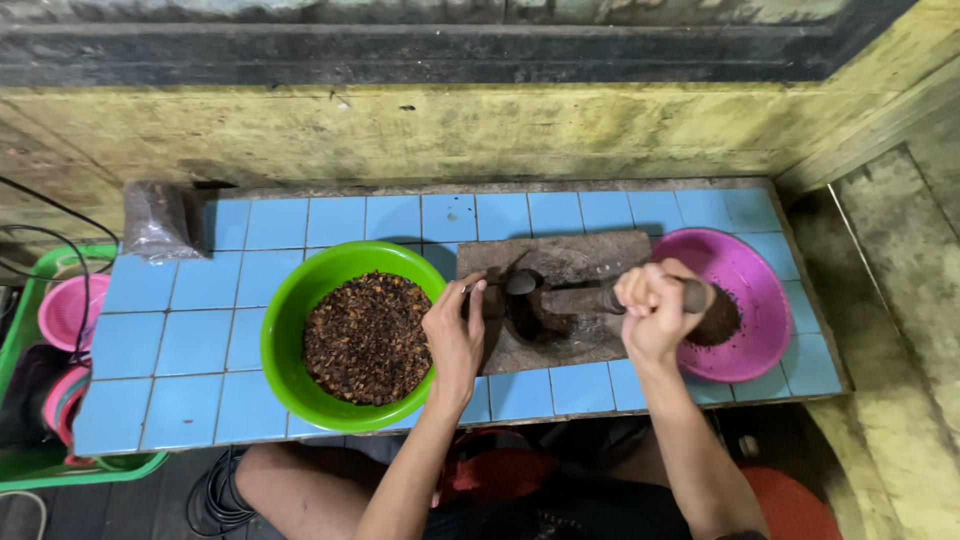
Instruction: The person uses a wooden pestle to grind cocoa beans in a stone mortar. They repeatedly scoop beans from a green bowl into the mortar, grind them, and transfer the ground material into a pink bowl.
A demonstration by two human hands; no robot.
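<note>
At the centre of the frame, on a blue-tiled table [180, 340], lies a flat grinding stone [575, 262] smeared with dark paste. Over it, the right hand [655, 310] has its fingers wrapped tight around a stone roller [585, 298] lying crosswise on the slab. Just to its left, the left hand [455, 335] pinches the handle of a metal spoon [520, 283], whose bowl rests above the paste. A green bowl [290, 310] of dark dried spices sits left of the stone; a pink bowl [765, 290] with ground paste sits right.

A clear plastic bag [155, 220] and pink baskets [70, 312] sit left of the blue tiles [180, 340].
</note>
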